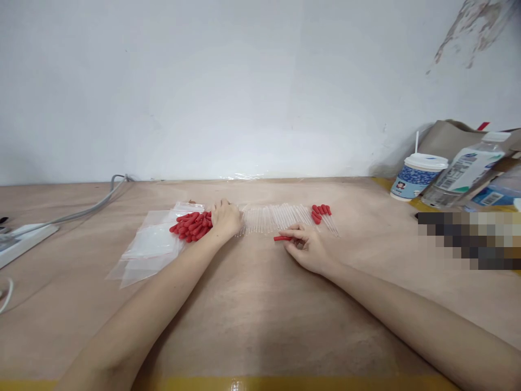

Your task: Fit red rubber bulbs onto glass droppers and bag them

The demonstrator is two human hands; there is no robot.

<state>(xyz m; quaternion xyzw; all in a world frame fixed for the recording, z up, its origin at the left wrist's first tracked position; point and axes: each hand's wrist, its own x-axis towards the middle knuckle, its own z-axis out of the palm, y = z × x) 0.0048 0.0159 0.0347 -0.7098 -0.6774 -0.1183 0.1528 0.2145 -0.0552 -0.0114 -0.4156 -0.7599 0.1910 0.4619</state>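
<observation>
Left hand (225, 218) at red bulb pile (190, 228), single red bulb (280, 238) in right hand (308, 248) near clear tubes (277, 218)

On the table (260, 326) we see bags (150, 241) left of the cap heap (190, 226), rods (272, 218) right of it, cup (414, 182) and bottle (462, 172) farther right.

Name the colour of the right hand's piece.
The piece is red, clearest in the head view.

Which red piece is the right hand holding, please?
The lone red piece in the right hand, set apart from the red pile and the red cluster on either side.
</observation>
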